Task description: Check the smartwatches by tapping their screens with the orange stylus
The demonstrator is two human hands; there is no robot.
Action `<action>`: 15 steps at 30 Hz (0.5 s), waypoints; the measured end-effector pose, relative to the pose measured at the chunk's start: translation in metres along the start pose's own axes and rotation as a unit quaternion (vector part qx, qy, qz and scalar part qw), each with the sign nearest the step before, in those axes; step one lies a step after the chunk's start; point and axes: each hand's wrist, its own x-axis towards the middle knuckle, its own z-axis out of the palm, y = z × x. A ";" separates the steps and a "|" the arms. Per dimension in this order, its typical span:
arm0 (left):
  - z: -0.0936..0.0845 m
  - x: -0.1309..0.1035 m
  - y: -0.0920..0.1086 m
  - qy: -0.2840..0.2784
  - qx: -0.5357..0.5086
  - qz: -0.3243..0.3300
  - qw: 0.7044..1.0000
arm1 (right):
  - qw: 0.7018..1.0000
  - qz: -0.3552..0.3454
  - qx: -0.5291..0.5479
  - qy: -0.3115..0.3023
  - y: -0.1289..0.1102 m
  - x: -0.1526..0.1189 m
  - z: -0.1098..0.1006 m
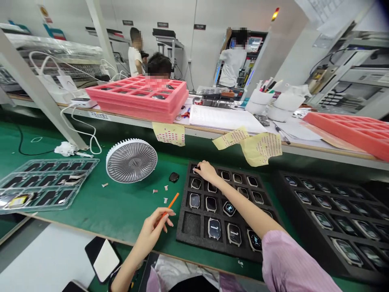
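My left hand [158,221] is closed round a thin orange stick [174,199], held tilted just left of a black foam tray [190,240]. Smartwatches fill most of this tray's compartments; the near-left one holds none. Across the tray reaches my right hand [207,171], its bent fingers on a smartwatch [195,170] in the far-left compartment, which they partly cover. Some screens are lit, such as that of the smartwatch [229,208] near the middle. A dark watch body [174,177] and several small pale pieces [165,200] lie on the green mat [121,211].
A round fan [132,161] stands left of the tray. Further left lies a clear plastic tray [48,182] with dark parts. A second foam tray [306,227] of watches is at right. Pink foam trays [136,103] and papers [225,117] rest on the shelf. Several people are beyond.
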 end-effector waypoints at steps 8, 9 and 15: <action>0.009 0.007 -0.006 0.035 -0.069 -0.009 0.997 | 0.999 -0.026 0.015 0.025 -0.006 -0.010 -0.004; 0.010 0.007 -0.004 0.028 -0.074 -0.015 0.997 | 0.999 -0.024 0.016 0.031 -0.008 -0.010 -0.004; 0.013 0.007 -0.004 0.026 -0.082 -0.034 0.996 | 0.995 -0.009 0.095 0.014 -0.008 0.001 0.000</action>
